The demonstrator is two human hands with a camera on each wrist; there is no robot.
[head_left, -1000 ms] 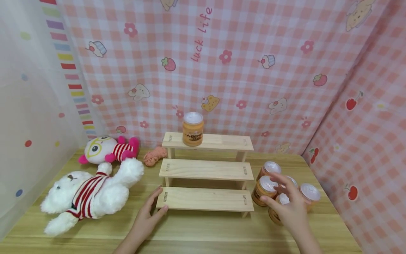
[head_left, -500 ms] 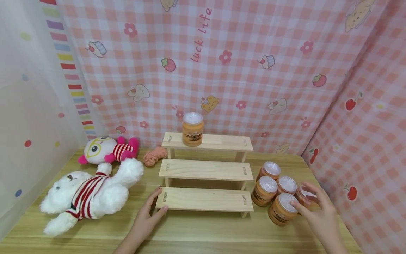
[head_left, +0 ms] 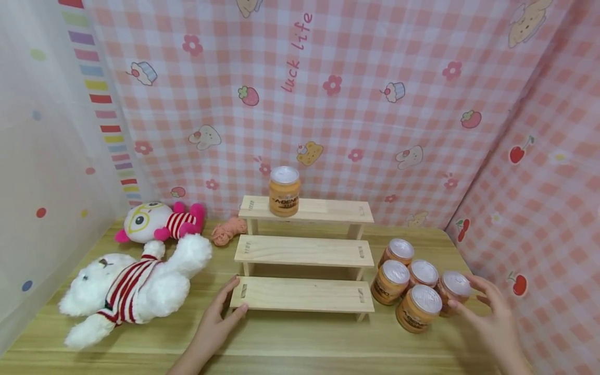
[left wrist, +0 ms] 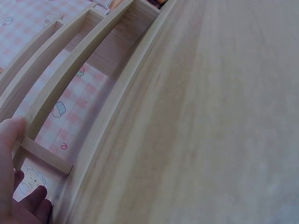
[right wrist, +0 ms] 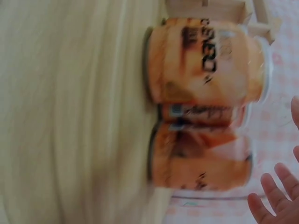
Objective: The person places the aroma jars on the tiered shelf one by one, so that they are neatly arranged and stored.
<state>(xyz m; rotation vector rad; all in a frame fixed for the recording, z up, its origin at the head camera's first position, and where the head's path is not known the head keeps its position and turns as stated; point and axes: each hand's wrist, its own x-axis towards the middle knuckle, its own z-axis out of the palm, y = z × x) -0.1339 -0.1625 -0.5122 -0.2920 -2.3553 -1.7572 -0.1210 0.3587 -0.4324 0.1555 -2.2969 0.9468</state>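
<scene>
- Rightmost orange can [head_left: 454, 287]: stands upright on the wooden table [head_left: 328, 346], silvery lid up, at the right end of a group of five.
- Right hand [head_left: 492, 315]: just beside that can, thumb at its near side and forefinger toward its far right side, fingers spread; whether they touch it, I cannot tell.
- Other cans in the group: front can [head_left: 419, 311], left can [head_left: 390, 283], back can [head_left: 396, 253] and central can [head_left: 423, 274], all upright and close together.
- Wooden stand [head_left: 304, 296]: three stepped shelves, left of the group.
- Left hand [head_left: 213, 325]: grips the left end of the lowest shelf, thumb on the near edge, fingers bent round the end.
- Single can [head_left: 284, 192]: upright on the top shelf, left of its middle.
- Further left: peach yarn [head_left: 229, 230], a pink-and-white doll [head_left: 164, 221] and a white bear [head_left: 140, 291] in a striped sweater, lying down.
- Checked pink cloth [head_left: 262, 125]: hangs behind.
</scene>
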